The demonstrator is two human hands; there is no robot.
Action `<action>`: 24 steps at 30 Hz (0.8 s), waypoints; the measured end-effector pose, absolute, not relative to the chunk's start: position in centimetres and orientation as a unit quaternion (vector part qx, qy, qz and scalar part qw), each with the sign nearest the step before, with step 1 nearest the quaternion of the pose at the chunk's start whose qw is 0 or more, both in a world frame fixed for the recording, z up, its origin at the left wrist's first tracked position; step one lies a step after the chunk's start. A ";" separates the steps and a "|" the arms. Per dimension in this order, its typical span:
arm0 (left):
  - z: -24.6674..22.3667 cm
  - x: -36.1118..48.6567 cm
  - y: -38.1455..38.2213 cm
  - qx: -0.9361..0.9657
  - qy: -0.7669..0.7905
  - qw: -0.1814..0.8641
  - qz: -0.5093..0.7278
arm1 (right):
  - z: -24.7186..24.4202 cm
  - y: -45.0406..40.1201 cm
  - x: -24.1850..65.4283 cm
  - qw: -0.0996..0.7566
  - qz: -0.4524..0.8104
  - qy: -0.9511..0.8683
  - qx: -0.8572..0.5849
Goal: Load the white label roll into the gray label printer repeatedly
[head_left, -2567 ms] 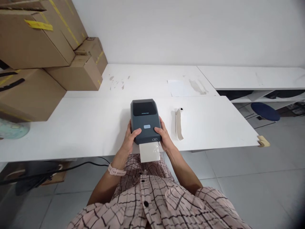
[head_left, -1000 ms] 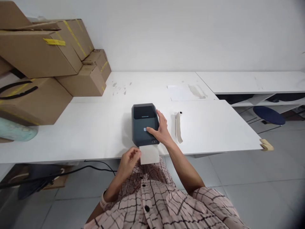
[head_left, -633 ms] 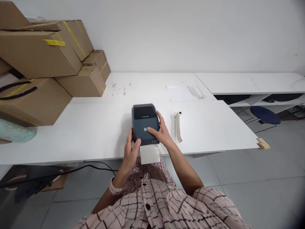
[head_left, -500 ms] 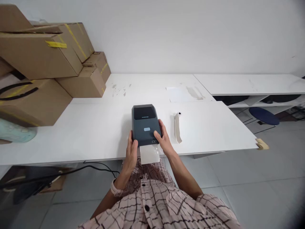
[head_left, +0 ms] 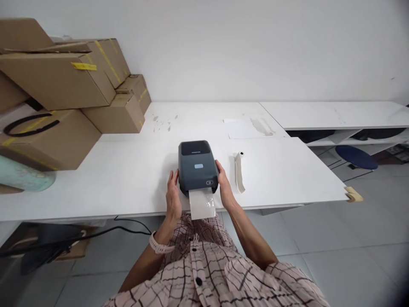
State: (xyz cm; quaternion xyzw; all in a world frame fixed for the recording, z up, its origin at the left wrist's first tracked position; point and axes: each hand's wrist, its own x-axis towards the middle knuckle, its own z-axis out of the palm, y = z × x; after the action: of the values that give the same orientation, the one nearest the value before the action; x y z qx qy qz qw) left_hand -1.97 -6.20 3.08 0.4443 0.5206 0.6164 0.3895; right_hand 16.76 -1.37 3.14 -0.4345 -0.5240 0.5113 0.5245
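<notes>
Dark-grey printer [head_left: 194,158] sits between your open left hand [head_left: 173,199] and right hand [head_left: 226,189], apart at its sides; if the raised front cover [head_left: 190,178] slips, it could crease the paper strip [head_left: 202,205].

The printer [head_left: 200,164] is sitting on the table [head_left: 128,179] in the centre of the frame, between my left hand [head_left: 173,199] and my right hand [head_left: 225,190]. A label [head_left: 202,204] is sticking out of its near end. The paper roll [head_left: 239,172] is lying to its right, the sheet [head_left: 238,128] farther back. Boxes [head_left: 57,81] are filling the upper left, a bottle [head_left: 28,175] lying before them. A stool [head_left: 356,157] is standing at the right.
</notes>
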 end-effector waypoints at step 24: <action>3.4 -4.5 4.3 0.517 0.717 0.287 0.369 | 10.9 10.6 14.1 0.180 0.101 -0.893 -0.400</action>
State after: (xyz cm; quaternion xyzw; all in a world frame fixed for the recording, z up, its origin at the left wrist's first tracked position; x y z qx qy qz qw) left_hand -4.53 4.25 3.43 0.5168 0.7171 0.3689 0.2873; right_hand 14.13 10.56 10.94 -0.3997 -0.8930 0.1010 0.1804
